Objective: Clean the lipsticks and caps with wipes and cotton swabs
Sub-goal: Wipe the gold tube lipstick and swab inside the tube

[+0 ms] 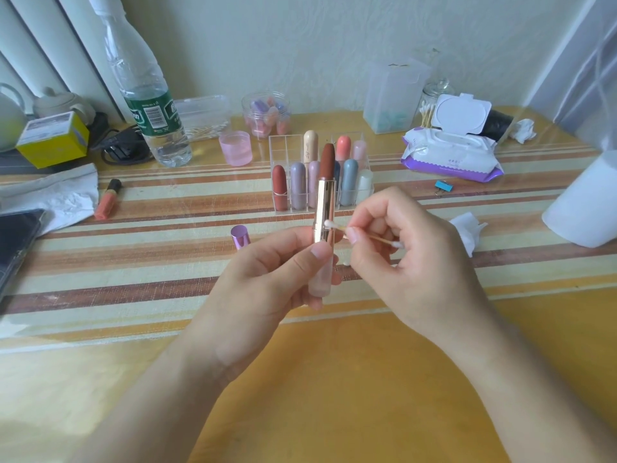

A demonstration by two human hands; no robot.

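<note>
**Listener:** What fills the view, and where is the lipstick?

**Describer:** A yellow wooden table [334,379] fills most of it, with a striped cloth under clear film across its middle. At two o'clock lies a soft purple-and-white pack of wet wipes [450,155], its lid flipped up. At twelve o'clock stands a clear acrylic compartment rack [283,139] of capped pastel lipsticks. In front of the rack, just above centre, an uncapped brown-red lipstick with a gold metal sleeve and frosted pale base [324,202] is held upright above the table.

**Listener:** How are the hands set?

**Describer:** The left hand [267,275] wraps the frosted base, thumb pressed across its front. The right hand [410,259] comes in from three o'clock. Its thumb and forefinger pinch a wooden-stemmed cotton swab [380,239], and the white tip touches the gold sleeve low down.

**Listener:** How would it handle?

**Describer:** The casing looks light and rigid, and the glossy sleeve is probably slippery. The waxy bullet is likely soft and easily dented, so the base is the safe hold. The swab's thin stem may snap under hard pressure. A small shiny purple cap [241,236] stands at nine o'clock of the lipstick, just beside the left hand.
</note>
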